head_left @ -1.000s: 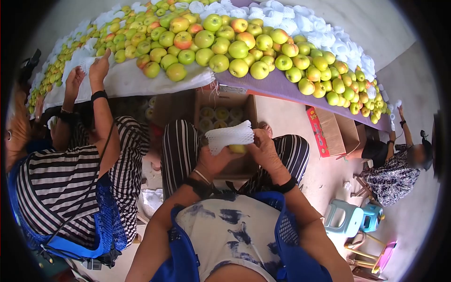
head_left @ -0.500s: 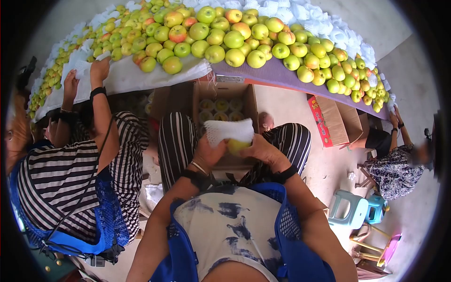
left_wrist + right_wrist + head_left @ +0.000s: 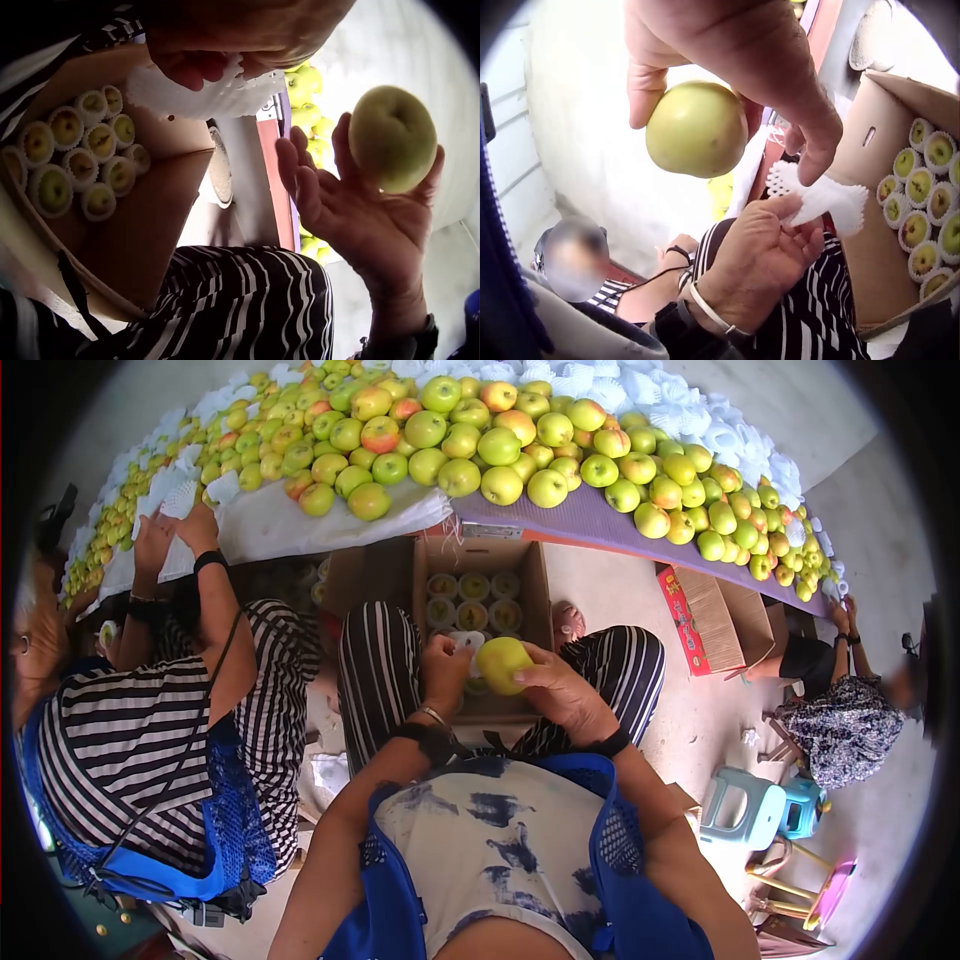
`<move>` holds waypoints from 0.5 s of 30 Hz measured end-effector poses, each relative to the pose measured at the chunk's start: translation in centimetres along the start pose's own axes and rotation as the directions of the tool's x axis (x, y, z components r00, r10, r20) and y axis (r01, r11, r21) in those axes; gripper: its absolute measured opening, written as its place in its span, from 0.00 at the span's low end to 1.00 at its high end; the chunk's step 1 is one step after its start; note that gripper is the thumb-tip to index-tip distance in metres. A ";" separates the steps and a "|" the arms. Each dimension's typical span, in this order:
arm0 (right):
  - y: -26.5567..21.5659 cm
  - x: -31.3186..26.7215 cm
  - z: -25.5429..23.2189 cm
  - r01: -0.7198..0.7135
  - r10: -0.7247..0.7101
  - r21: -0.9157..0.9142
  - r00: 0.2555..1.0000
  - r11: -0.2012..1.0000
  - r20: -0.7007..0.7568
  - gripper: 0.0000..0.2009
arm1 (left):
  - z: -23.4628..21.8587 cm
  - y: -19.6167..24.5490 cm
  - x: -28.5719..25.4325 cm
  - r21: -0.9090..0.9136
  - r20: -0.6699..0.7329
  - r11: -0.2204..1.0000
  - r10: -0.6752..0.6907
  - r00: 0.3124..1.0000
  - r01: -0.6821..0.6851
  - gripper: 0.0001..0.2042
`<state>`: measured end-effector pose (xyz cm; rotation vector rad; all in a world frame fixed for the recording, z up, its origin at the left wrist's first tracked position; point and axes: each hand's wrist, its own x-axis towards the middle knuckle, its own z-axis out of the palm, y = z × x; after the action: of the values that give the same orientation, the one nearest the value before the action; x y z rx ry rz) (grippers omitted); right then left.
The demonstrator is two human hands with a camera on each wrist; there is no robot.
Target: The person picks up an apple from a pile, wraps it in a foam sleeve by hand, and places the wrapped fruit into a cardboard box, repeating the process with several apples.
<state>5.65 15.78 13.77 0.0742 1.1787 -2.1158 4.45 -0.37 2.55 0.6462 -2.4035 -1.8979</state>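
Between thumb and fingers, my right hand point(image 3: 565, 690) grips a yellow-green apple point(image 3: 503, 665); the right wrist view shows the same apple point(image 3: 697, 130) held by its sides. My left hand point(image 3: 443, 675) pinches a white foam net sleeve point(image 3: 832, 201), just beside the apple and apart from it. In the left wrist view the sleeve point(image 3: 202, 94) hangs from my left fingertips. Below both hands stands a cardboard box point(image 3: 540, 585) holding rows of apples in white sleeves point(image 3: 82, 169).
A heap of loose apples point(image 3: 500, 445) and a pile of white sleeves point(image 3: 690, 420) lie on the table ahead. On the left a person in stripes point(image 3: 130, 750) handles a sleeve. At right are a red-sided box point(image 3: 710, 620), stools point(image 3: 740, 810) and another person point(image 3: 840, 725).
The sleeve, earlier stretched across between both hands, is now bunched in my left hand only. My right hand has raised the apple into clear view beside it.
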 end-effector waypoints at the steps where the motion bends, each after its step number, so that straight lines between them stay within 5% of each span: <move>1: 0.4 0.4 0.2 -0.020 0.020 -0.018 1.000 1.000 -0.002 0.26 | 0.1 0.0 -0.1 0.024 0.000 0.998 0.058 0.998 -0.058 0.05; 6: 2.6 2.2 -1.1 -0.104 0.104 0.021 0.994 0.994 0.025 0.25 | 0.3 -1.3 0.0 -0.018 0.068 0.983 0.186 0.980 -0.185 0.05; 9: 2.4 2.4 -1.5 -0.110 0.094 0.192 0.992 0.975 0.089 0.24 | 0.6 -1.0 -0.3 -0.200 0.159 0.977 0.108 0.981 -0.075 0.03; 12: 2.8 2.8 -2.7 -0.071 0.064 0.293 0.997 0.954 0.034 0.23 | -0.2 0.4 -0.7 -0.295 0.343 0.945 -0.035 0.939 0.143 0.05; 15: 3.7 3.1 -3.9 0.060 -0.031 0.319 0.995 0.946 -0.096 0.21 | 0.0 0.1 -0.9 -0.427 0.408 0.875 -0.036 0.912 0.226 0.05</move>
<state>4.48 15.84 7.65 0.2958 0.8803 -2.3499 5.23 -0.07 2.85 0.4401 -1.9660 -2.7638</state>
